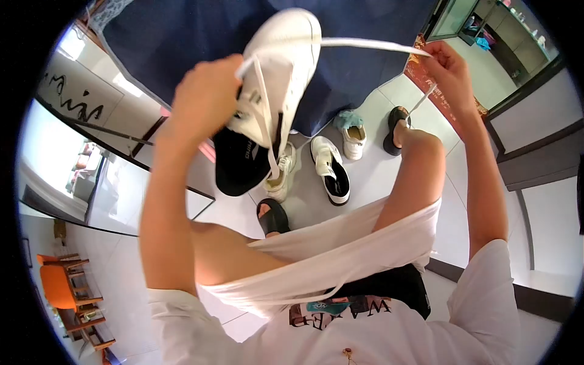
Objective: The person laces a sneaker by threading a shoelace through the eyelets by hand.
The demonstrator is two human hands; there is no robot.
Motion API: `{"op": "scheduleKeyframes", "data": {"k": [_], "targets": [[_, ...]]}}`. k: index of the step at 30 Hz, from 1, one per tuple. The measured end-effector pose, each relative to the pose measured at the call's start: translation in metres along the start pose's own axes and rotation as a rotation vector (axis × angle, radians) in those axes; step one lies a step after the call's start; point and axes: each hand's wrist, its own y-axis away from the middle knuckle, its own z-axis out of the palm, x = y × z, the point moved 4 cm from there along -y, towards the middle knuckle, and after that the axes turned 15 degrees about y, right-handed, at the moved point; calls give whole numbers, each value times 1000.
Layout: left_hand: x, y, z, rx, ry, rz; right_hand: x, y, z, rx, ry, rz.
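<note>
A white sneaker (286, 67) with a black insole is raised in front of me, its toe pointing away and its laces partly loose. My left hand (207, 100) is closed at the sneaker's left side, by the lace holes; its fingertips are partly hidden, and a bit of lace shows beside them. Off to the right, my right hand (449, 70) pinches a flat white shoelace (371, 43), which stretches taut from the sneaker's upper. The lace's loose end dangles below that hand. Another loop of lace hangs over the sneaker's opening.
On the tiled floor stand a slip-on shoe (330, 170), a laced white shoe (281, 176) and a white shoe with a bluish cloth (348, 120) in it. Navy cloth (377, 67) hangs ahead. My feet wear black slippers (272, 216). An orange chair (58, 286) is at left.
</note>
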Motion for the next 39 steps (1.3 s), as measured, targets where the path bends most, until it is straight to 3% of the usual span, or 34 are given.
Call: {"op": "scheduleKeyframes", "data": {"k": [4,7,10,11,12,15,17,21,23,26,29,33,35,36,39], "targets": [[16,-2,-65,132,6,362,-22,30,-25,-84,-16,75],[27,4,-90,30,118,181,-28,67,-15,-415,140,143],[43,21,-98,-26,121,154,-21,122,27,-872,215,257],[41,25,-97,13,83,324,-8,141,47,-923,204,106],[42,28,-97,22,83,325,0,157,63,-976,192,-49],[48,42,-91,20,104,428,-20,180,78,-914,336,-134],[46,48,-88,-79,98,309,-24,186,84,-1012,542,-61],[40,63,-81,-52,160,246,-18,193,82,-934,591,-78],[37,68,-80,-37,197,285,-20,177,66,-477,475,-175],[35,78,-79,-37,209,320,-28,142,38,-142,407,-75],[36,86,-76,-31,239,319,-36,117,25,0,410,-60],[45,88,-56,-114,224,268,-28,103,26,-49,508,-183],[45,87,-37,-164,216,182,-4,104,38,-499,493,73],[43,87,-25,-169,228,165,1,105,34,-502,486,77],[32,78,18,-282,316,91,14,103,10,-362,172,424]]}}
